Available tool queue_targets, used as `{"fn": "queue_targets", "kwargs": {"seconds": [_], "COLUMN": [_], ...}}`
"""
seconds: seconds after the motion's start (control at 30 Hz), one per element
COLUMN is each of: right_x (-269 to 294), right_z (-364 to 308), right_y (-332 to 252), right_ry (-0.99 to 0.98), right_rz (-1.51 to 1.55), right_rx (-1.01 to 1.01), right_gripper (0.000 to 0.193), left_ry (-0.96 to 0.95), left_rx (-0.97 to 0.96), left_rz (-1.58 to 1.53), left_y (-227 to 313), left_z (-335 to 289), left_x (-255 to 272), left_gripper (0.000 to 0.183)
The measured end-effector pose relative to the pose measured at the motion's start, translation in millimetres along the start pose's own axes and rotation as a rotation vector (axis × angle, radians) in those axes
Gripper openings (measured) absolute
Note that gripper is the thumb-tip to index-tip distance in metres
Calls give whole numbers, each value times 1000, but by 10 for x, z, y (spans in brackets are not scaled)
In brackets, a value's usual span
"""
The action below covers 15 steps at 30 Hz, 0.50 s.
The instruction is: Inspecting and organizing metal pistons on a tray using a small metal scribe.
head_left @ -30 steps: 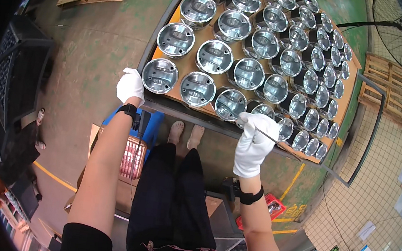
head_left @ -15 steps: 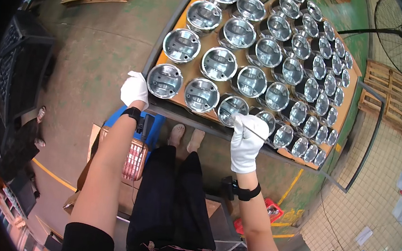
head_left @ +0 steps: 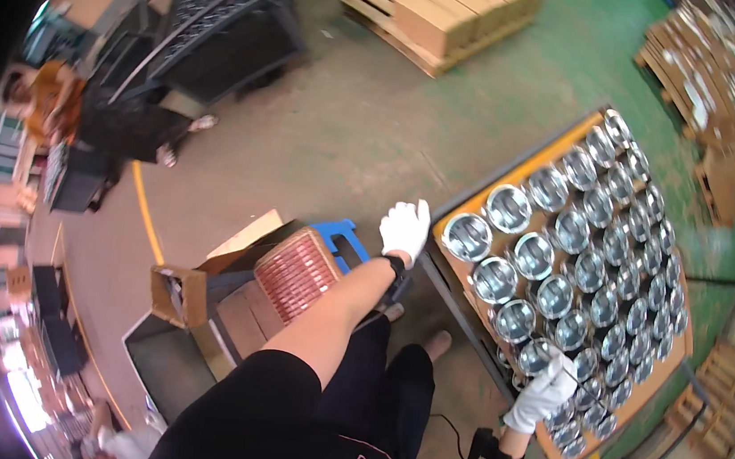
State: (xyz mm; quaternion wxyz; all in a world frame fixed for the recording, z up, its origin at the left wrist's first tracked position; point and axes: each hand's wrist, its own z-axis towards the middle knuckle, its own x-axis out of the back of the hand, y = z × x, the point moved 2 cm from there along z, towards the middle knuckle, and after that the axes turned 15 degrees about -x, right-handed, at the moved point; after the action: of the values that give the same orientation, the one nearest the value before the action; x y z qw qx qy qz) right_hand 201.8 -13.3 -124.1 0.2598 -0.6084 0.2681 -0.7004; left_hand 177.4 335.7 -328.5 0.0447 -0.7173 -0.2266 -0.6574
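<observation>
Workshop, grey-green concrete floor (head_left: 342,128), black wire cart (head_left: 219,26) upper left, cardboard stack on a pallet (head_left: 449,10) top centre. Centre: left hand (head_left: 404,227), white glove, fingers loosely spread, holding nothing, at the near corner of the orange tray (head_left: 565,143). Lower right: gloved right hand (head_left: 543,393) curled over shiny metal cups (head_left: 553,249) at the tray's edge, grip unclear.

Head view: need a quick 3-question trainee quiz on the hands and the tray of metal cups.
1. True or false: both hands wear white gloves.
2. The left hand is at: A) the tray's near corner B) the red crate C) the cardboard stack.
3. Fill in: the right hand rests over the shiny metal ____ on the tray.

Key: 1 true; 2 A; 3 cups.
</observation>
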Motion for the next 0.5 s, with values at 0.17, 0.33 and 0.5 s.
{"fn": "queue_targets", "kwargs": {"seconds": [0.17, 0.33, 0.5], "right_x": [167, 38, 163], "right_z": [206, 327, 347], "right_y": [382, 199, 288], "right_ry": [-148, -310, -451], "right_rz": [49, 105, 198], "right_rx": [139, 262, 208], "right_gripper": [30, 24, 25], "left_ry": [279, 437, 354], "left_rx": [50, -110, -358], "left_rz": [-124, -66, -236], "left_y": [212, 633, 1451], "left_z": [-1143, -1986, -1652], "left_x": [-103, 431, 887], "left_gripper": [53, 45, 30]}}
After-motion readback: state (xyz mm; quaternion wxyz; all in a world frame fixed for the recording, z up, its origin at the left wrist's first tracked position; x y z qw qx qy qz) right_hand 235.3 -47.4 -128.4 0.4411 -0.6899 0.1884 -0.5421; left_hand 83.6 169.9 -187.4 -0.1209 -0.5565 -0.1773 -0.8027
